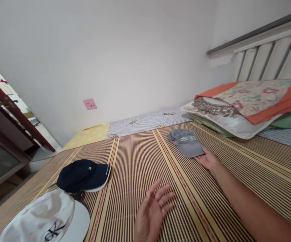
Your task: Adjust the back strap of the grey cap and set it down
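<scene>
My right hand [208, 159] grips a grey baseball cap [187, 142] by the edge of its brim, thumb on top and fingers beneath. White lettering shows on the cap's front, with a small red mark at its side. Palm up, my left hand [153, 210] is over the striped mat, fingers apart and nothing in it. To its left are a navy baseball cap [81, 175] with a small white emblem and, nearer to me, a white baseball cap [45, 216] with black letters, cut off by the frame's lower edge.
A striped bamboo mat [130, 161] covers the bed, with a checked sheet [145, 121] along the wall. Stacked pillows [221, 114] lie at the right under a floral orange-edged cloth [258, 95]. Beyond them stands a radiator [268, 58]. A pink note [90, 104] is on the wall.
</scene>
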Demonstrator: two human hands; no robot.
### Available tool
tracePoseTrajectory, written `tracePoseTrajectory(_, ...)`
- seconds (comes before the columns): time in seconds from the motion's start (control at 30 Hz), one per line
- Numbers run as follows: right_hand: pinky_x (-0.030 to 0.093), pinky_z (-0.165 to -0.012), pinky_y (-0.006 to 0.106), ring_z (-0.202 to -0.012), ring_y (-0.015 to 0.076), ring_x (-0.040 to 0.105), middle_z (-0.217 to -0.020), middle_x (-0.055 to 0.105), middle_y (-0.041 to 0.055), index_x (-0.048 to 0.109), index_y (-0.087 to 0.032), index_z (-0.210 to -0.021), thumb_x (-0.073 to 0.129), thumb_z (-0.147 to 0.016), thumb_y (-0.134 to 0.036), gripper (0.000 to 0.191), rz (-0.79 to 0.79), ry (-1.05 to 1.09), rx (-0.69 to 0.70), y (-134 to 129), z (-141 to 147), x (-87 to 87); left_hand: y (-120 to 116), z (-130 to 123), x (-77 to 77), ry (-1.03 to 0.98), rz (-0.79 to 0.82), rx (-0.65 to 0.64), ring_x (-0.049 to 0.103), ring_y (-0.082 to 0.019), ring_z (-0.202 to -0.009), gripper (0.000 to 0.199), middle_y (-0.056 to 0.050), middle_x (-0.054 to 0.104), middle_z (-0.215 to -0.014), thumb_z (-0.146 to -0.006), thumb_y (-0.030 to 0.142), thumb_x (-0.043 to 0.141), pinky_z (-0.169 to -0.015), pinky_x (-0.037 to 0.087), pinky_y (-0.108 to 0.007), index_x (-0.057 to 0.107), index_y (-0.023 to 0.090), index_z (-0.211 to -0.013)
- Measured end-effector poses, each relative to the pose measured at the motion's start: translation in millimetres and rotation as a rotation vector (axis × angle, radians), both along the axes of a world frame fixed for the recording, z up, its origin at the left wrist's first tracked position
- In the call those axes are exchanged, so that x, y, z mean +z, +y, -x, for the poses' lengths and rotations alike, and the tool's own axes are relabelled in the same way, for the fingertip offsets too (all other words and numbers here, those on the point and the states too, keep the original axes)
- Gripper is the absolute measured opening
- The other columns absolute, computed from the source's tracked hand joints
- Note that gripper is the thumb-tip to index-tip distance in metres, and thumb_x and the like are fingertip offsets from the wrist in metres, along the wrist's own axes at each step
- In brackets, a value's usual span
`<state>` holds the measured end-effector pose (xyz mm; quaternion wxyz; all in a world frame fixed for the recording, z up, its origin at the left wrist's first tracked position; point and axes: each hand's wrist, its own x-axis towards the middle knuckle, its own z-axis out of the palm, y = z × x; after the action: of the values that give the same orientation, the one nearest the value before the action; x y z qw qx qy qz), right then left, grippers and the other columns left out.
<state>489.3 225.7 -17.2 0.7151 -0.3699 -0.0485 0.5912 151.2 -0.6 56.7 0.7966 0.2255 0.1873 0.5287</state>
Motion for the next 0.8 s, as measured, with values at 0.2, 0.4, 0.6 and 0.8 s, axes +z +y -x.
tracePoseTrajectory(0.2, 0.053, -0.109, 0.05, -0.137, 0.0218, 0.06, -0.146, 0.065, 0.0125, 0.068, -0.026, -0.118, 0.047, -0.1, -0.015, 0.03, 0.002, -0.012, 0.049, -13, 3, -2.3, -2, -3, -1.9, 0.03, 0.004, 0.0, 0.067, -0.034, -0.124, 0.055, -0.021, 0.068, -0.14, -0.1, 0.044, 0.059, -0.105, 0.051, -0.046, 0.058, 0.014, -0.146)
tracePoseTrajectory(0.4, 0.054, -0.107, 0.047, -0.138, 0.0204, 0.059, -0.146, 0.064, 0.0107, 0.069, -0.025, -0.112, 0.045, -0.101, -0.02, 0.026, -0.024, -0.033, 0.017, -16, 6, 2.4, -3, -5, -2.0, 0.05, -0.007, -0.007, 0.068, -0.034, -0.123, 0.052, -0.021, 0.07, -0.137, -0.101, 0.045, 0.057, -0.106, 0.05, -0.047, 0.062, 0.013, -0.143)
tracePoseTrajectory(0.6, 0.051, -0.112, 0.048, -0.139, 0.0264, 0.058, -0.136, 0.066, 0.02, 0.068, -0.018, -0.101, 0.051, -0.094, -0.01, 0.02, 0.001, -0.082, 0.036, -38, 10, 1.8, -1, -2, -3.2, 0.038, -0.008, 0.0, 0.068, -0.034, -0.123, 0.051, -0.021, 0.07, -0.136, -0.101, 0.044, 0.058, -0.106, 0.05, -0.046, 0.063, 0.014, -0.141)
tracePoseTrajectory(0.8, 0.055, -0.108, 0.048, -0.123, 0.0302, 0.07, -0.111, 0.075, 0.017, 0.066, -0.02, -0.09, 0.06, -0.089, -0.004, 0.017, -0.025, -0.15, 0.012, -48, 12, -4.0, -2, -3, -3.3, 0.065, 0.012, 0.0, 0.068, -0.035, -0.122, 0.05, -0.021, 0.071, -0.134, -0.102, 0.044, 0.056, -0.108, 0.049, -0.048, 0.064, 0.013, -0.14)
